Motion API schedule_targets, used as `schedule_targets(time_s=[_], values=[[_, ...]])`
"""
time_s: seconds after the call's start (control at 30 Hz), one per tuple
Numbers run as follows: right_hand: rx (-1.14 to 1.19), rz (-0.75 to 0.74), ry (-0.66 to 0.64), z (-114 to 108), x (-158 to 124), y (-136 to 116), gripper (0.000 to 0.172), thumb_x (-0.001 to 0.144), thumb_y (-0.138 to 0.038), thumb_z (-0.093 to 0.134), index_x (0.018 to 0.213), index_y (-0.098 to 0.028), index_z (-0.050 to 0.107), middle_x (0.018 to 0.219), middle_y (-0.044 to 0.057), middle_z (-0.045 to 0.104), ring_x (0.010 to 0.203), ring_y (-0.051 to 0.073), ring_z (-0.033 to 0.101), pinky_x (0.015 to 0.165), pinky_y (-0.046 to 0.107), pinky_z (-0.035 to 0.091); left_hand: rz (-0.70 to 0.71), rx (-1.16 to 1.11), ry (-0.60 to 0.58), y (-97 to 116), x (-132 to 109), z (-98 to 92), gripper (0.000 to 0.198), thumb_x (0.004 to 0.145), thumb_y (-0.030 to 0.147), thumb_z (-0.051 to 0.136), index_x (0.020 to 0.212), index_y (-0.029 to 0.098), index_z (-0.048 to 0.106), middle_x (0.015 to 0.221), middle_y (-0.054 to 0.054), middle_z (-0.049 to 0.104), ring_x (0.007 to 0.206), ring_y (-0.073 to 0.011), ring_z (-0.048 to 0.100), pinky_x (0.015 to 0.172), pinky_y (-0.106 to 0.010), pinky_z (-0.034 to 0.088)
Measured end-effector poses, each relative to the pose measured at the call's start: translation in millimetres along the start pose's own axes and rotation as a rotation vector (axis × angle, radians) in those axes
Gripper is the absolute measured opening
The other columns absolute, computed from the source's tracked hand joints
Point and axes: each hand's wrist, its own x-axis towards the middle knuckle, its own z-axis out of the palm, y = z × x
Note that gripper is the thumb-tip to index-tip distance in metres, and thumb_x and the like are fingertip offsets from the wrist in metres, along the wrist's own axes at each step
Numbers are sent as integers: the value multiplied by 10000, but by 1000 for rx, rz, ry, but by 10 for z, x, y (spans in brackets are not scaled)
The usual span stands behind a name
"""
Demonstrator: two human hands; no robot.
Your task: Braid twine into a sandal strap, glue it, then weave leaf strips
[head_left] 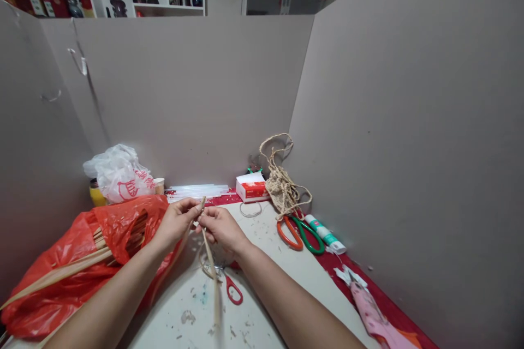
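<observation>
My left hand [179, 219] and my right hand [221, 227] meet over the white board [254, 240], fingertips pinched on a pale straw strip [210, 267]. A short end of it sticks up between the fingers, and a long end hangs toward me. Below the hands lie red-handled scissors [233, 289], partly hidden behind the strip, beside a thin coil of strip. Left of my left hand, a red plastic bag [65, 262] holds a bundle of similar strips.
At the back stand a white plastic bag [123, 174], clear tubes [200, 191] and a red-white box [251, 188]. On the right are braided cord [282, 188], orange and green handles [313, 237], a white-green roll [325, 233] and a pink cloth [374, 311]. Grey partitions surround the table.
</observation>
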Motion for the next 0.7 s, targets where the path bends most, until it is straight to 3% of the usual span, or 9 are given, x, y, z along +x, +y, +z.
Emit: schedule_targets(time_s=[0.27,0.5,0.7], values=[[43,39,-20,-101,44,-6,257,654,-399,635,675,-170,520,480,-69,512,314,24,313,337,172,197,70,113,-25,43,15,-65,304,698,445,709,704,151,633,554,54,487,467,-58,318,446,-191,235],[-165,-142,89,-54,46,33,148,717,-312,600,682,-175,554,433,-70,490,348,57,338,382,188,259,117,170,-60,-10,65,-114,307,725,435,691,701,141,609,579,49,489,513,-65,360,505,-191,277],[-425,-350,173,-46,15,70,128,775,-231,544,711,-174,639,514,-38,545,455,95,447,490,205,342,-110,16,-128,87,28,-139,335,714,453,697,775,183,508,530,74,519,371,-25,217,388,-177,121]])
